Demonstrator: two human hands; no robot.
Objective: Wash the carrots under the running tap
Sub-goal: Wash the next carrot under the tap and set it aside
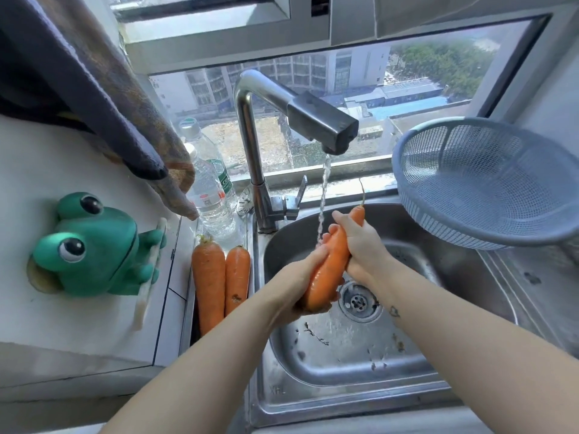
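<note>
Nearest, left grip (297,277) and right grip (363,245) both clasp one wet carrot (332,264), centre frame.
Stiff, fairly hefty, probably slippery; the thick end likely holds best.

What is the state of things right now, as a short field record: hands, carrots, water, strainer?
held: wet orange carrot, over the steel sink
left: left hand grips its thick lower end
right: right hand grips its upper part
water: steel tap running; stream falls onto the carrot by the left fingers
waiting: two orange carrots, side by side left of the sink
strainer: grey-blue plastic colander, tilted, right of the sink, looks empty
</note>
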